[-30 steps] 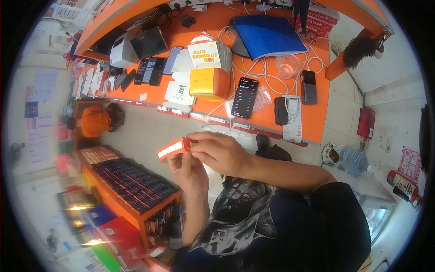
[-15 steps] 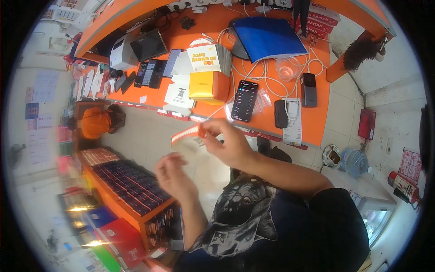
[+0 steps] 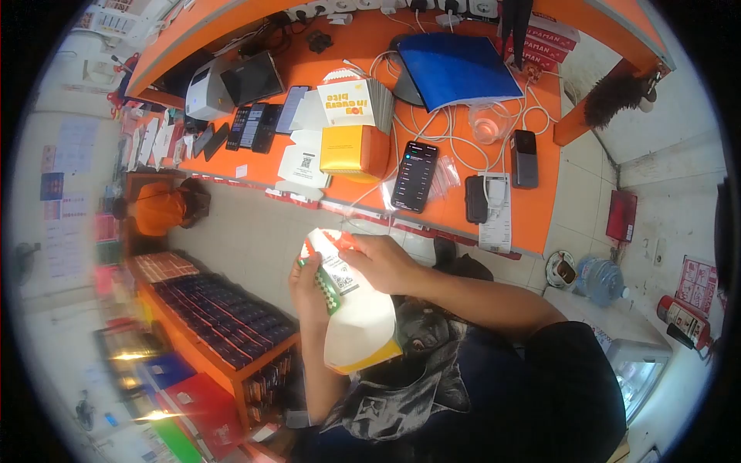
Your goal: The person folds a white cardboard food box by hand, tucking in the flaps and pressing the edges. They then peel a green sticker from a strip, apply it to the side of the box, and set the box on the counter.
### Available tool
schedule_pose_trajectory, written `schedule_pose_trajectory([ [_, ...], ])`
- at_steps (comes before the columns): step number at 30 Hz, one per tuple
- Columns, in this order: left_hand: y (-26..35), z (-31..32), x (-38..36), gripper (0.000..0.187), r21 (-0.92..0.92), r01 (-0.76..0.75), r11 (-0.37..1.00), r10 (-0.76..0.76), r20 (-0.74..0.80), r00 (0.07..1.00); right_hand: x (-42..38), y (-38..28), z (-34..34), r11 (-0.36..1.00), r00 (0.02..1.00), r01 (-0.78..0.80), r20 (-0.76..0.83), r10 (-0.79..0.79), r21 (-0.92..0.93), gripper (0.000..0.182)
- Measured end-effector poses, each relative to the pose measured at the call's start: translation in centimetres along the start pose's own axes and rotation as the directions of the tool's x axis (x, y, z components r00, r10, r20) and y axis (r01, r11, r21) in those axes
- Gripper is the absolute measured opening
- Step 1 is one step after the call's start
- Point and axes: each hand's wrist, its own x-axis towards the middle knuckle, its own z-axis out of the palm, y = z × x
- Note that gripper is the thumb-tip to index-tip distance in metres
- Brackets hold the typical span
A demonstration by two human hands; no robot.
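Note:
A cardboard food carton [image 3: 359, 316] is held in front of my chest, its white side facing me. It has a QR code flap, a green checked strip, red zigzag edges and a yellow end. My left hand [image 3: 307, 289] is closed on its left edge by the green strip. My right hand [image 3: 380, 262] pinches its upper part near a red edge. Beyond them on the orange desk [image 3: 293, 197] sits a yellow folded carton [image 3: 343, 149]. Behind it stands a stack of flat cartons [image 3: 351, 103] with "joy in every bite" upside down.
Several phones lie on the desk, including a lit phone [image 3: 415, 176] and a grey phone [image 3: 525, 158]. White cables, a plastic cup [image 3: 488, 123] and a blue folder [image 3: 459, 69] are there too. A person in orange [image 3: 160, 208] is at the left. A display shelf [image 3: 220, 312] stands lower left.
The carton has swung from nearly edge-on to facing me and come lower. My left hand, free before, has moved up and taken its left edge. My right hand still grips it.

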Motion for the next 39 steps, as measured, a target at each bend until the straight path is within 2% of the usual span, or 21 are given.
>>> schedule_pose_trajectory([
  [1,-0.2,0.1,0.0,0.024,0.000,0.002,1.000,-0.002,0.001,1.000,0.0,-0.2,-0.1,1.000,1.000,-0.002,-0.001,0.002,-0.001,0.036],
  [4,-1.5,0.5,-0.3,0.029,0.202,-0.124,0.972,0.137,-0.050,0.989,0.4,-1.4,-0.7,0.988,0.988,-0.153,0.034,0.153,0.002,0.035],
  [6,-2.6,0.4,-0.3,0.034,0.340,-0.240,0.909,0.274,-0.056,0.960,0.9,-1.7,-1.3,0.940,0.943,-0.318,0.150,0.299,0.126,0.036],
  [7,-2.8,0.5,-0.5,0.034,0.340,-0.239,0.910,0.273,-0.057,0.960,0.9,-1.3,-1.0,0.940,0.942,-0.319,0.150,0.300,0.125,0.036],
  [9,-3.0,0.7,-0.7,0.038,0.292,-0.217,0.932,0.244,-0.059,0.968,0.6,-0.5,-0.4,0.985,0.997,-0.021,-0.071,0.009,-0.169,0.039],
  [10,-3.0,0.5,-0.8,0.038,0.293,-0.217,0.931,0.245,-0.061,0.968,0.4,-0.6,-0.3,0.986,0.998,-0.019,-0.069,0.008,-0.166,0.039],
  [12,-2.9,-0.1,-0.7,0.034,0.241,-0.200,0.950,0.209,-0.014,0.978,0.2,-1.3,-0.5,0.987,0.990,-0.142,-0.031,0.140,-0.071,0.041],
  [15,-3.2,-0.1,-0.8,0.032,0.280,-0.222,0.934,0.235,-0.013,0.972,0.3,-1.6,-0.8,0.976,0.993,-0.112,-0.001,0.114,-0.185,0.040],
  [18,-2.5,0.3,-0.7,0.028,0.214,-0.142,0.967,0.155,-0.045,0.987,0.2,-0.6,-0.3,0.990,0.996,-0.076,-0.047,0.071,-0.117,0.040],
  [21,-3.4,-0.5,-0.7,0.024,0.208,-0.170,0.963,0.162,0.055,0.985,0.2,-0.2,-0.6,0.980,0.991,-0.133,-0.009,0.133,-0.148,0.039],
  [25,-3.7,-0.2,-0.9,0.022,0.284,-0.228,0.931,0.219,0.064,0.974,-0.1,0.4,-0.8,0.987,0.991,-0.133,-0.008,0.133,-0.092,0.039],
  [27,-3.2,0.4,-1.0,0.020,0.357,-0.076,0.931,0.056,0.068,0.996,-0.3,0.6,-1.0,0.992,0.993,-0.040,-0.114,0.026,-0.119,0.040],
  [28,-2.4,-0.4,-1.2,0.019,0.282,0.124,0.951,-0.167,0.136,0.977,-0.3,0.1,-1.4,0.994,0.987,-0.099,-0.135,0.090,-0.056,0.041],
  [29,-1.9,-1.3,-1.0,0.019,0.287,0.132,0.949,-0.178,0.139,0.974,-0.1,0.3,-1.5,0.993,0.985,-0.108,-0.142,0.100,-0.053,0.041],
  [31,-1.6,-2.6,-0.8,0.022,0.359,0.082,0.930,-0.143,0.147,0.979,0.3,0.9,-1.7,0.976,0.980,-0.197,0.008,0.199,-0.088,0.041],
  [32,-1.9,-2.5,-0.6,0.022,0.325,0.052,0.944,-0.094,0.116,0.989,0.3,1.2,-1.7,0.982,0.975,-0.191,0.119,0.190,-0.008,0.043],
  [33,-2.2,-2.8,-0.7,0.022,0.329,0.057,0.942,-0.100,0.114,0.988,0.2,1.4,-1.4,0.981,0.974,-0.196,0.118,0.194,-0.002,0.043],
  [35,-2.4,-3.4,-0.3,0.022,0.471,0.017,0.882,-0.128,0.203,0.971,0.2,1.7,-1.1,0.994,0.999,-0.025,-0.042,0.021,-0.103,0.044],
  [36,-2.2,-3.3,-0.3,0.022,0.464,0.009,0.886,-0.156,0.280,0.947,0.3,2.0,-1.2,0.993,0.997,-0.048,-0.063,0.041,-0.109,0.042],
  [37,-2.0,-3.1,-0.4,0.022,0.465,0.011,0.885,-0.158,0.279,0.947,0.2,2.2,-1.1,0.993,0.997,-0.049,-0.062,0.043,-0.107,0.042],
  [39,-1.8,-2.4,-0.3,0.024,0.272,-0.076,0.959,0.014,0.222,0.975,0.4,2.4,-1.2,0.989,0.982,-0.147,0.111,0.150,-0.036,0.038],
])
